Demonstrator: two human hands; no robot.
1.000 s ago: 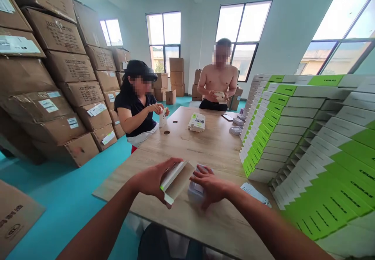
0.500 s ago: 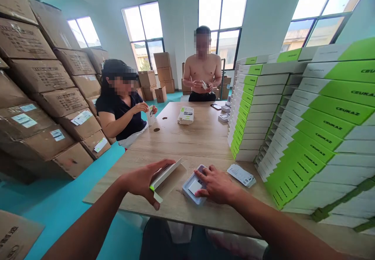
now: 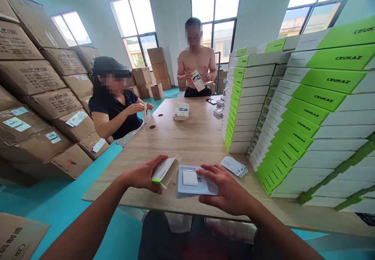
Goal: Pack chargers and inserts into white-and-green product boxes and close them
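Observation:
My left hand (image 3: 142, 174) grips an open white-and-green carton (image 3: 164, 171) with its mouth turned to the right. My right hand (image 3: 227, 189) holds a pale plastic tray (image 3: 193, 182) with a white square part in it, level with the carton's mouth and just right of it. Both sit over the near edge of the wooden table (image 3: 187, 135). A small stack of printed leaflets (image 3: 234, 166) lies just beyond my right hand.
Tall stacks of green-and-white boxes (image 3: 307, 107) fill the table's right side. A seated person (image 3: 114, 103) at the left and a standing person (image 3: 195, 64) at the far end each handle a carton. A carton pile (image 3: 181, 111) lies mid-table. Brown shipping boxes (image 3: 38, 95) line the left wall.
My right hand has lifted the tray off the table and turned it flat toward the carton's mouth. My left hand has tilted the carton lower. The view has shifted slightly.

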